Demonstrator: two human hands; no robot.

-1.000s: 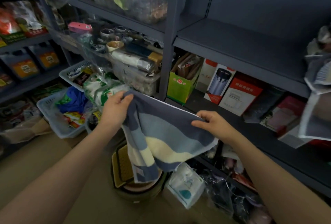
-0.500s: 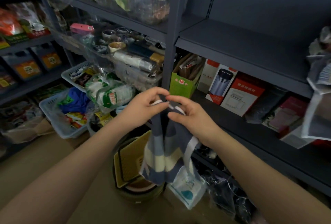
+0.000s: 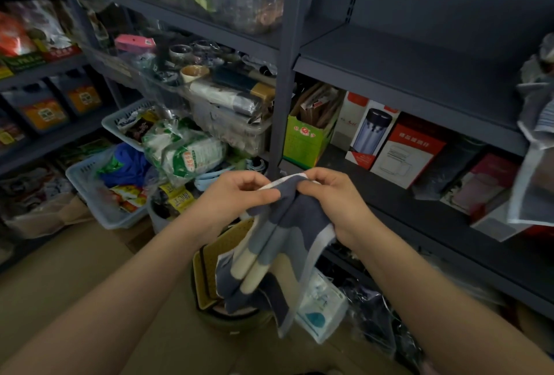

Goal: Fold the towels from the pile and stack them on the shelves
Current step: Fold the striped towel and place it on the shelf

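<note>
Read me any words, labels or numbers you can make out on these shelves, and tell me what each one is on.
Nothing reads clearly.
Red and white box: white characters, too blurred.
Green carton: red round logo, unreadable.
Orange jug labels: too small.
Green and white packet: print blurred.
Yellow packets: dark print, unreadable.

Soft cloth towel (image 3: 271, 257); matt grey metal shelf (image 3: 404, 68)
</note>
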